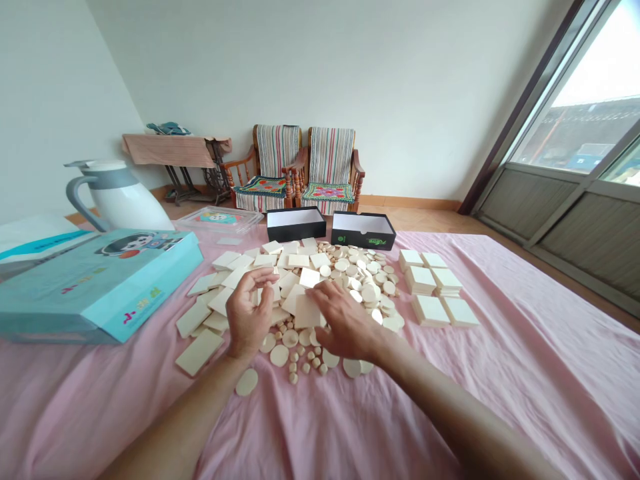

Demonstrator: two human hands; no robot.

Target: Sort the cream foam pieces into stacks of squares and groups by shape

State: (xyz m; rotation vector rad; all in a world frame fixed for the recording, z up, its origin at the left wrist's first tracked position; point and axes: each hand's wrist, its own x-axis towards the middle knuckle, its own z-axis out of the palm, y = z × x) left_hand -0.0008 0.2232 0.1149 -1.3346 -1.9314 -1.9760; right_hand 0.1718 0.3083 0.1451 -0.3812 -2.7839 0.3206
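Note:
Pale wooden pieces lie heaped between my hands: square and rectangular tiles (199, 352), round discs (279, 355) and small beads (293, 378). My left hand (249, 312) hovers at the left of the heap, its fingers curved and its thumb apart, with nothing plainly held. On the right, my right hand (347, 321) has its fingertips and thumb at the right edge of a square wooden tile (305, 312). Part of that edge is hidden by the fingers. Neat stacks of square tiles (433, 310) stand farther right on the pink cloth (520, 373).
Two black open boxes (363, 239) sit behind the heap, beside a clear plastic lid (240, 223). At left are a large turquoise box (100, 287) and a white-and-grey jug (123, 200). Two wooden armchairs (330, 160) stand by the wall beyond.

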